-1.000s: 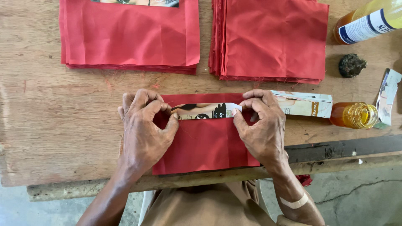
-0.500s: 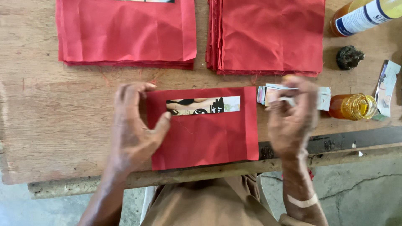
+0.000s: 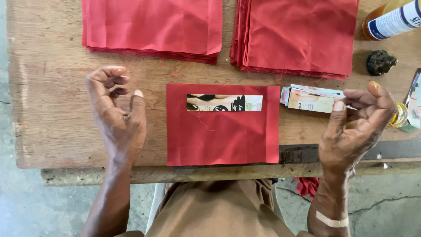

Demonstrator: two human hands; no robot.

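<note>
Hands, left (image 3: 117, 120) and right (image 3: 356, 127), hover loosely spread, seemingly empty, flanking red cloth (image 3: 222, 131) whose paper strip (image 3: 224, 102) runs left-right.

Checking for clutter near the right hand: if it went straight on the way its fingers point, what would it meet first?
Probably the stack of paper strips: the right hand points its fingertips left at it, though its height above the table is unclear.

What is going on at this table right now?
A person sits at a worn wooden table with both hands raised and empty. The left hand hovers left of a red cloth piece that lies flat with a printed paper strip on its upper part. The right hand is curled open beside a stack of paper strips. Two stacks of red cloth lie at the far edge, with bottles at the right.
</note>
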